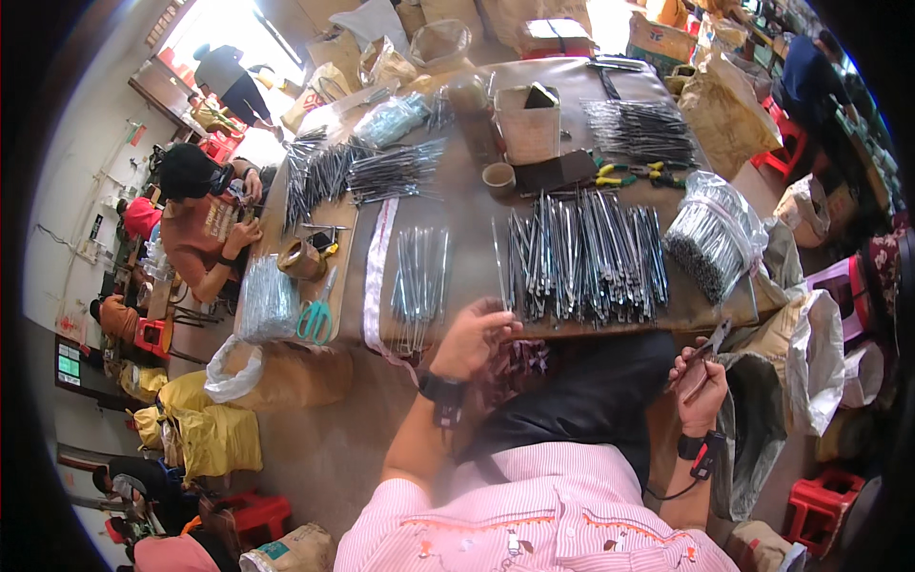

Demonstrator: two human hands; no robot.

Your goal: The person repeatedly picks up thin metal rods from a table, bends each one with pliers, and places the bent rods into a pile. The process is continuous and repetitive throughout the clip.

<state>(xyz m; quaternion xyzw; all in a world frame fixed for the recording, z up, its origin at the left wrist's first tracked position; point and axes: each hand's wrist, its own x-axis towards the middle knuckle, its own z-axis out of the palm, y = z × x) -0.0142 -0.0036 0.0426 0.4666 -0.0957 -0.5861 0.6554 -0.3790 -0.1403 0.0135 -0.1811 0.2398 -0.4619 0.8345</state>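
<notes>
My left hand is at the table's near edge, fingers pinched on the lower end of a thin metal rod. Just right of it lies a wide row of dark, shiny metal rods. A smaller, sparser group of rods is on the left. Off the table's near right corner, my right hand is closed around a flat tool with a silvery, jagged-looking tip; its exact kind is unclear. Near that corner stands a plastic-wrapped bundle of rods.
Pliers, a round cup and a pale bin sit farther back. Scissors and a tape roll lie left. A co-worker works at the left edge. Open sacks crowd the right side.
</notes>
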